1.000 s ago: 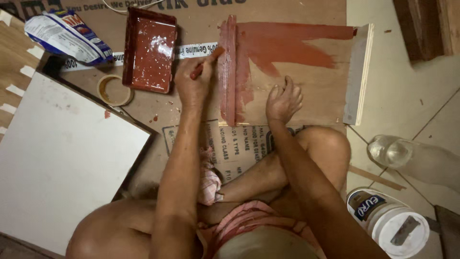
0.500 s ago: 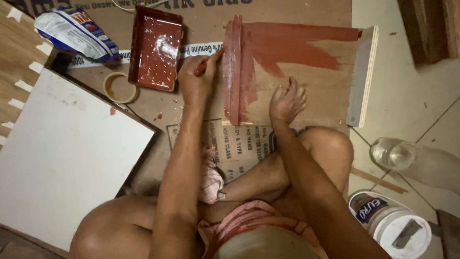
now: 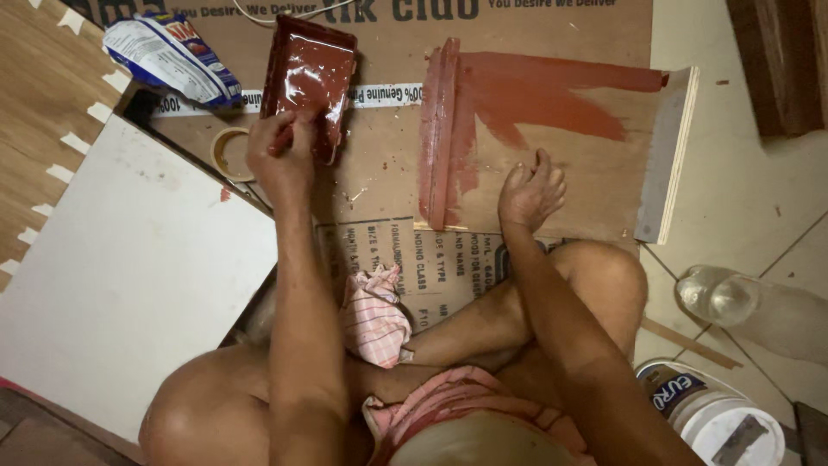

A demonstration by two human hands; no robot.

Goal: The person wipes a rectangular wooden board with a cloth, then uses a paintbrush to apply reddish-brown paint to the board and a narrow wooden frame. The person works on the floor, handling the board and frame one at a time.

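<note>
Over the red paint tray (image 3: 308, 73), left hand (image 3: 280, 155) gripping a brush, right hand (image 3: 530, 192) loosely curled on plywood board (image 3: 561, 185).

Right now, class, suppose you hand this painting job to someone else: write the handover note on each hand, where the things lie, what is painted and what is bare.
Left hand: holds a brush, its tip at the near edge of the red paint tray.
Right hand: empty, resting on the plywood board, apart from the wet paint.
Board lies on cardboard; the tray is to its left, with a tape roll beside the tray. Checked rag near the knees, white tub at the right.
Done: raised strip at the board's left edge and a broad band along the far edge are red.
Left: the near and right parts of the board are bare wood.
</note>
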